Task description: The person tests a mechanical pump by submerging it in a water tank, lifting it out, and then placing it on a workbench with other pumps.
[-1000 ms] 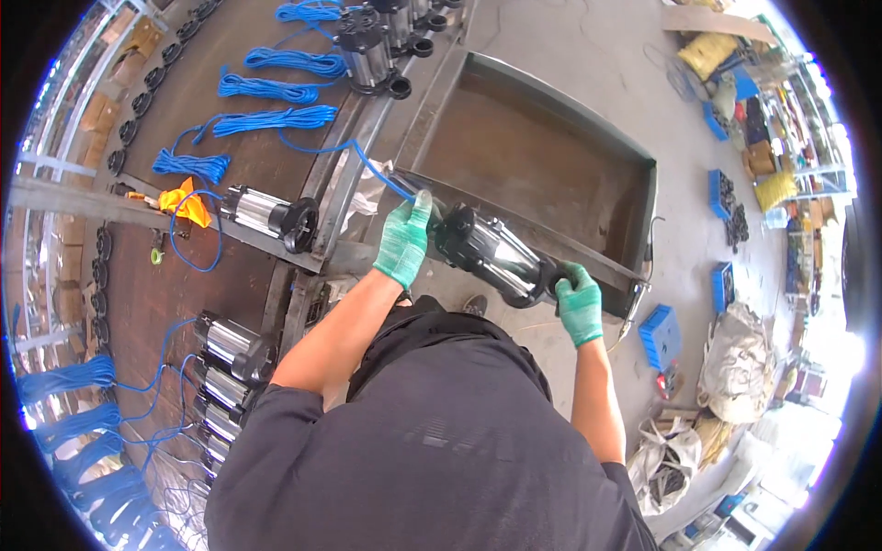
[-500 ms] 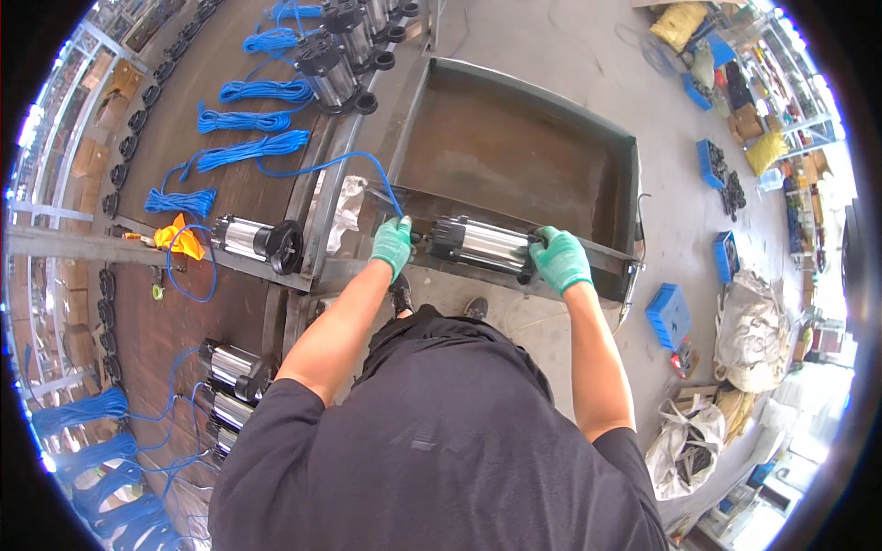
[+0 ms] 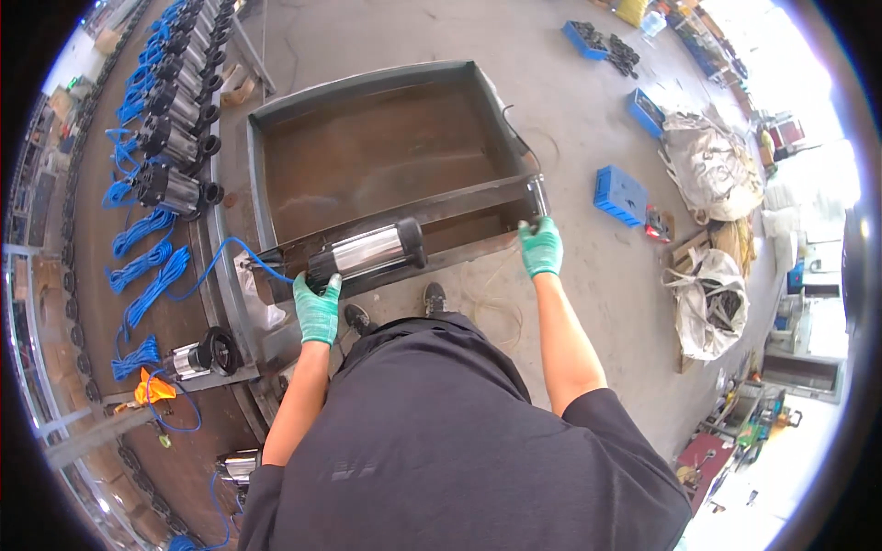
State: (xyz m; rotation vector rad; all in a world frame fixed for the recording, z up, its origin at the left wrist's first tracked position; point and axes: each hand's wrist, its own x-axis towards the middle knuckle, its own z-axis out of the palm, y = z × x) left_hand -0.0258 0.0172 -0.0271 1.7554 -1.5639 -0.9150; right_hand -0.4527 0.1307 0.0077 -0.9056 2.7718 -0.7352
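A submersible pump (image 3: 367, 252) with a shiny steel body and black ends lies along the front ledge of a metal tank (image 3: 481, 188). My left hand (image 3: 317, 310), in a green glove, is closed at its black left end, where a blue cable (image 3: 230, 241) comes in. Away from the pump, my right hand (image 3: 541, 248), also gloved, is at the tank's front right corner. Its fingers close around the lower end of a silver rod-shaped piece (image 3: 537, 195); the glove partly hides the grip.
Several pumps (image 3: 170, 188) and blue cable coils (image 3: 156, 292) line the bench at left. Another pump (image 3: 197, 358) lies near an orange cloth (image 3: 152, 387). Blue crates (image 3: 621, 195) and white sacks (image 3: 712, 312) stand on the floor at right.
My right hand has left the pump's right end and moved to the tank's front right corner. My left hand stays at the cable end. The view has turned to the right.
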